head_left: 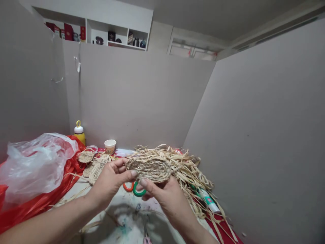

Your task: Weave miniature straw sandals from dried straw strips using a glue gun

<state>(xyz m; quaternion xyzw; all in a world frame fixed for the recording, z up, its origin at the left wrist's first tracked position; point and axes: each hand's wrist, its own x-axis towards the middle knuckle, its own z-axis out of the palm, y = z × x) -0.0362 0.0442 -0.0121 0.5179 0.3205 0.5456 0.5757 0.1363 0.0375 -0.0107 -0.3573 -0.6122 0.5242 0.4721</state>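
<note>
Both my hands hold up a flat oval piece woven of straw-coloured braid (pixel 149 168) above the table. My left hand (pixel 110 183) pinches its left end with thumb and fingers closed on it. My right hand (pixel 166 196) grips its lower edge from beneath, thumb pressed against the braid. Loose straw strips (pixel 188 166) trail from the piece to the right. Scissors with one orange and one green handle ring (pixel 134 189) lie on the table just below my hands.
Several smaller woven pieces (pixel 95 162) lie at the left. A clear plastic bag (pixel 33 166) rests on red plastic (pixel 38 201). A yellow bottle (pixel 79 133), a paper cup (pixel 110 146) and a glue tube (pixel 208 200) stand nearby. Grey walls close in all round.
</note>
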